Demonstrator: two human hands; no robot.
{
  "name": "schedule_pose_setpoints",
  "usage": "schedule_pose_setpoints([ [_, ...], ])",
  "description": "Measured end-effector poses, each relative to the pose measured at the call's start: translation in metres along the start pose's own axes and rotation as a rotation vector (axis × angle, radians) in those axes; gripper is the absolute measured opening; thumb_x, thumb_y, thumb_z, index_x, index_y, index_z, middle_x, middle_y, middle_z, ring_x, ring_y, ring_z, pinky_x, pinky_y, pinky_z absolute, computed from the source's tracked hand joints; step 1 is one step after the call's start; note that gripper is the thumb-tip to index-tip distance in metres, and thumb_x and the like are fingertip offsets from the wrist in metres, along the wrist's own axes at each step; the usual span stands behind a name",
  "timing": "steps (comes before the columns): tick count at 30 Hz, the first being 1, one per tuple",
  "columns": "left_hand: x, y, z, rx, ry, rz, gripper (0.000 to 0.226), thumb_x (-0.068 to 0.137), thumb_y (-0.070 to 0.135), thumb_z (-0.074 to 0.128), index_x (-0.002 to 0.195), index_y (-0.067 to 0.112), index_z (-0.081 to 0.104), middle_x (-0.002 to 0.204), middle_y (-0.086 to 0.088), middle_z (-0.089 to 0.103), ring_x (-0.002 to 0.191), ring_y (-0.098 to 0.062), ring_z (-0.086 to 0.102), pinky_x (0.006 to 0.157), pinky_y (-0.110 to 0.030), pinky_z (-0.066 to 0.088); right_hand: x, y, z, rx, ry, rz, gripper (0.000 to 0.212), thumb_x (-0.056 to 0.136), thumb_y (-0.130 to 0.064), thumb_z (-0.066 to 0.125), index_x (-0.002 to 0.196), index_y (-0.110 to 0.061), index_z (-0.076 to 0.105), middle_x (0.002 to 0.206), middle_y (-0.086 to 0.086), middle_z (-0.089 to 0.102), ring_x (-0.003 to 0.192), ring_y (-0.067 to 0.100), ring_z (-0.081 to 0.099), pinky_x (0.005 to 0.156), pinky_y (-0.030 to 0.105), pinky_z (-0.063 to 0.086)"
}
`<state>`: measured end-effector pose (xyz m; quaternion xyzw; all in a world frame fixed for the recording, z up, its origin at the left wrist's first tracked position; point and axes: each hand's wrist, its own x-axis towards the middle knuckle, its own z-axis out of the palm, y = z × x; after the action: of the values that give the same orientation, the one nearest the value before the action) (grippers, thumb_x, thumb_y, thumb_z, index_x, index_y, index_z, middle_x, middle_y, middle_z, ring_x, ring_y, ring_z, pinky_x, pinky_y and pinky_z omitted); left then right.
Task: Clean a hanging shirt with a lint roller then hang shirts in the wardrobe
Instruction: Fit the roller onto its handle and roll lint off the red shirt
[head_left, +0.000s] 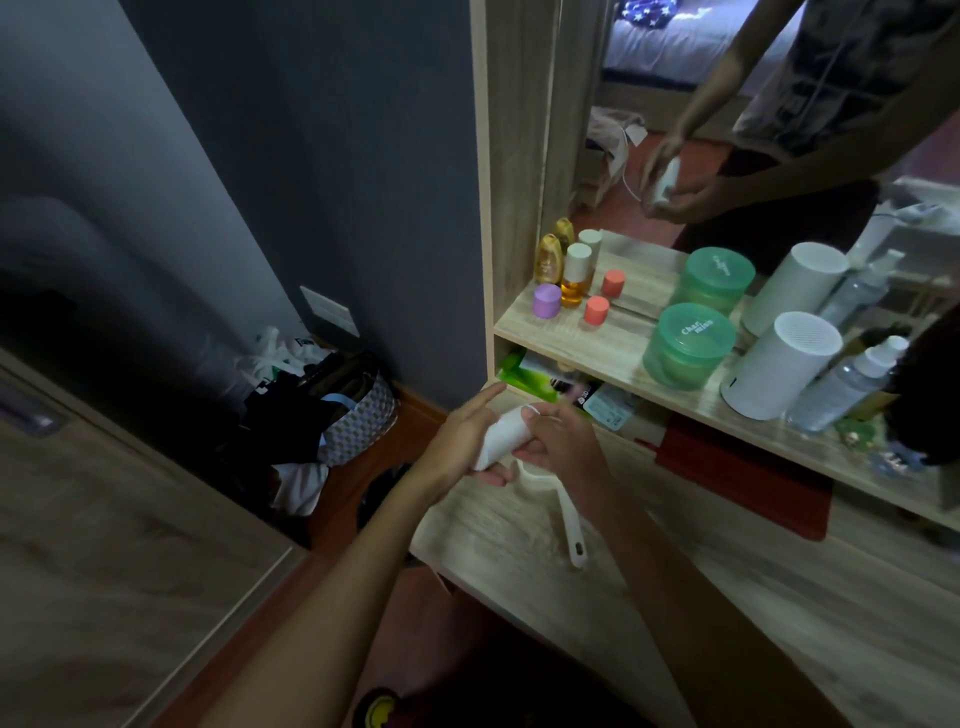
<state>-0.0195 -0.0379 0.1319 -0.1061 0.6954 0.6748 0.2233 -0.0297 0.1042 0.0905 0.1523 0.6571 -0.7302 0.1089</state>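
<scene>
A white lint roller is held over the wooden dresser top, its roll up between both hands and its white handle hanging down toward the surface. My left hand cups the roll from the left, with the index finger stretched out. My right hand grips the roll's right side, thumb on top. No shirt or wardrobe interior shows in this view. The mirror reflects the hands on the roller.
On the shelf under the mirror stand small bottles, pink caps, a green tub, a white cylinder and spray bottles. A bag with clothes sits on the floor by the dark wall. A wooden panel fills the lower left.
</scene>
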Motion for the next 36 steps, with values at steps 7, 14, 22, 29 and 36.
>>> schedule_pose_setpoints([
  [7,0.003,-0.003,-0.009,0.052,-0.176,-0.005,0.045,0.081,0.030,0.044,0.123,0.027,0.055,0.102,-0.016,0.059,0.070,-0.032,0.060,0.047,-0.028,0.049,-0.005,-0.012,0.005,-0.019,-0.169,0.040,0.006,0.094,-0.018,0.057,0.095,-0.013,0.059,0.108,0.017,0.063,0.097,0.034,0.067,0.068,0.038,0.061],
  [14,0.010,-0.011,0.013,0.046,0.004,0.002,0.041,0.089,0.030,0.042,0.128,0.027,0.052,0.123,-0.007,0.054,0.093,-0.024,0.061,0.058,-0.030,0.056,0.005,0.021,0.016,-0.153,0.347,-0.091,0.014,0.092,-0.035,0.038,0.091,-0.027,0.050,0.088,0.005,0.060,0.090,0.036,0.064,0.080,0.050,0.055],
  [22,0.021,-0.018,-0.009,-0.166,0.109,-0.035,0.042,0.094,0.034,0.047,0.135,0.027,0.047,0.131,-0.023,0.050,0.087,-0.038,0.060,0.041,-0.025,0.048,0.011,0.095,-0.032,-1.103,0.106,0.048,0.056,0.081,-0.049,0.038,0.126,-0.021,0.054,0.124,0.020,0.058,0.109,0.036,0.059,0.089,0.039,0.047],
  [29,0.019,-0.016,-0.012,-0.312,0.127,-0.029,0.024,0.100,0.032,0.041,0.120,0.031,0.054,0.123,-0.019,0.053,0.070,-0.025,0.060,0.039,-0.027,0.049,-0.003,0.089,-0.057,-0.982,-0.028,-0.073,0.019,0.088,-0.008,0.048,0.082,-0.026,0.047,0.084,-0.005,0.056,0.085,0.024,0.059,0.060,0.024,0.041],
  [36,0.020,-0.009,-0.006,-0.453,0.146,0.013,0.036,0.100,0.031,0.039,0.135,0.024,0.050,0.114,-0.010,0.056,0.073,-0.020,0.057,0.044,-0.027,0.050,-0.039,0.025,-0.046,-0.797,-0.142,-0.364,0.114,0.058,-0.076,0.069,0.148,-0.034,0.012,0.146,-0.016,0.027,0.128,0.005,0.035,0.102,0.033,0.039],
])
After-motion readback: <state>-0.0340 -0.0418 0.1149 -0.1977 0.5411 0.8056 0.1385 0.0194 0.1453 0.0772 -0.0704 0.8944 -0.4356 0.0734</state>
